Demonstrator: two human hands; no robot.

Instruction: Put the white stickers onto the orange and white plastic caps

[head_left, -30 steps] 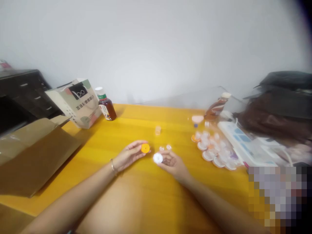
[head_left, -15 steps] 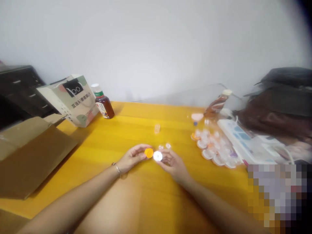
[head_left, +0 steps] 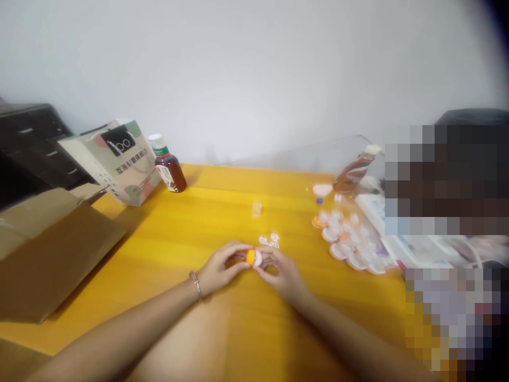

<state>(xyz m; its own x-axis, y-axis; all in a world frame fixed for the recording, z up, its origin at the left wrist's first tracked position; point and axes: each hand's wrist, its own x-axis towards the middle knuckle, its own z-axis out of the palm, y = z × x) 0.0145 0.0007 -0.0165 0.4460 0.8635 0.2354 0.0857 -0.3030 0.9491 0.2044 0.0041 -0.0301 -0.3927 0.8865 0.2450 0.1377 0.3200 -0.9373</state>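
Observation:
My left hand (head_left: 222, 268) pinches a small orange round cap (head_left: 250, 258) between thumb and fingers. Opposite it, my right hand (head_left: 283, 275) grips a white round piece (head_left: 258, 259). The two pieces meet face to face at a slant, orange on the left; whether they are joined, I cannot tell. Just beyond my fingers, several small white cut-out pieces (head_left: 274, 237) lie on the yellow table (head_left: 214, 212). Farther back stands a small clear cup-like piece (head_left: 256, 209).
On the right sits a cluster of clear-topped round pieces (head_left: 341, 250), with a tilted brown bottle (head_left: 356, 168) behind. A dark red bottle (head_left: 172, 172), a paper bag (head_left: 133, 172) and an open cardboard box (head_left: 51, 260) occupy the left. Someone's blurred-out shape is at the right edge.
My hands have brought the orange cap and white piece together and turned them to face each other. They sit slightly lower, and more of the white cut-outs shows.

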